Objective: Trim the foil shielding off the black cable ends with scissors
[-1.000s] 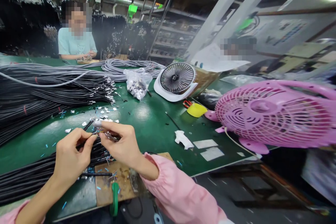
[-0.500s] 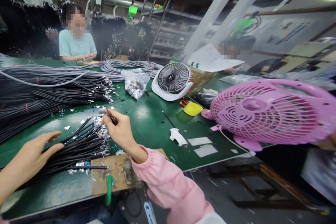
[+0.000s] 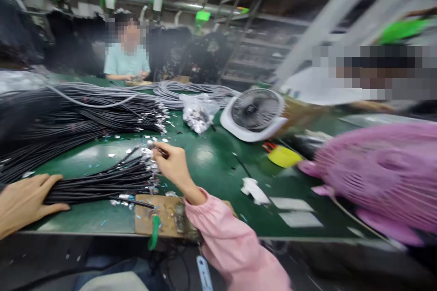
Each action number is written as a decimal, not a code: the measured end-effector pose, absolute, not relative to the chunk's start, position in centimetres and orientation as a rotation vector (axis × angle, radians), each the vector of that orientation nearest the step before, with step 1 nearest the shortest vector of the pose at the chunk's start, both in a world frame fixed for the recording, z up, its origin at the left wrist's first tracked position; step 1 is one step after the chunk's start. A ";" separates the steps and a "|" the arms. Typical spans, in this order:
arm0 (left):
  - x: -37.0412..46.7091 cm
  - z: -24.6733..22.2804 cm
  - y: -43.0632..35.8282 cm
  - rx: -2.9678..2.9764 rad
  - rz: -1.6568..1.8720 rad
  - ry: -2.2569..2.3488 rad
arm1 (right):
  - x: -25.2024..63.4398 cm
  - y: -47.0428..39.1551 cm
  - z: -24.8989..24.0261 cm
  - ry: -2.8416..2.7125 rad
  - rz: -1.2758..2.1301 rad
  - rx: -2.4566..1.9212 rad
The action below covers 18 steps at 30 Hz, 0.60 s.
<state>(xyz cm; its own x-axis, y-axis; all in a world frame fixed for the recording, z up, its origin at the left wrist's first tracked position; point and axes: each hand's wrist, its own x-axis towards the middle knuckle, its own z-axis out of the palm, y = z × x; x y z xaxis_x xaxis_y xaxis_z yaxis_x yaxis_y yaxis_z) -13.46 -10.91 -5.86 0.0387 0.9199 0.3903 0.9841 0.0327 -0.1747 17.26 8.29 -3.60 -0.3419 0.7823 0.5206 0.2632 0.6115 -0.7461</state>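
Note:
My left hand (image 3: 32, 198) lies over the near bundle of black cables (image 3: 102, 186) at the lower left, its thumb and fingers spread around the bundle's left part. Over the cables' stripped ends, my right hand (image 3: 170, 161) is closed on a small dark tool (image 3: 164, 151) that is mostly hidden by the fingers. Foil scraps and coloured wire ends show just below and beside that hand. A single black cable (image 3: 138, 201) reaches onto a wooden board (image 3: 145, 227) at the table's front edge.
A larger cable pile (image 3: 85, 122) lies behind, with a plastic bag (image 3: 198, 113), a white fan (image 3: 254, 111), a yellow object (image 3: 284, 156) and a pink fan (image 3: 382, 173) to the right. A person (image 3: 126, 60) sits across the table; another is at the right.
The view has swung left, so things appear further right. My left hand has come down onto the near cables. My right hand stays near the stripped ends.

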 end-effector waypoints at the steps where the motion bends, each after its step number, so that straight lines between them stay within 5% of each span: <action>1: -13.0 -5.8 -10.8 -1.946 -0.196 -1.894 | 17.4 8.3 -3.6 -1.890 0.690 -0.819; 10: -12.4 -5.8 -12.3 -1.748 -0.080 -2.035 | 18.5 8.4 -4.3 -1.638 0.617 -0.870; 18: -14.7 3.0 -12.7 -1.565 -0.300 -2.146 | 18.6 7.9 -4.0 -1.648 0.568 -0.783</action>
<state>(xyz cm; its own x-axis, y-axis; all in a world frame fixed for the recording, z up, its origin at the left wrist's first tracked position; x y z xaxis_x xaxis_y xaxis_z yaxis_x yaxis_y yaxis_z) -14.72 -12.72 2.95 -0.2439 0.8388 0.4868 0.9400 0.3279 -0.0941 18.62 7.87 -4.02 -0.1095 0.7516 0.6505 0.1907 0.6582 -0.7283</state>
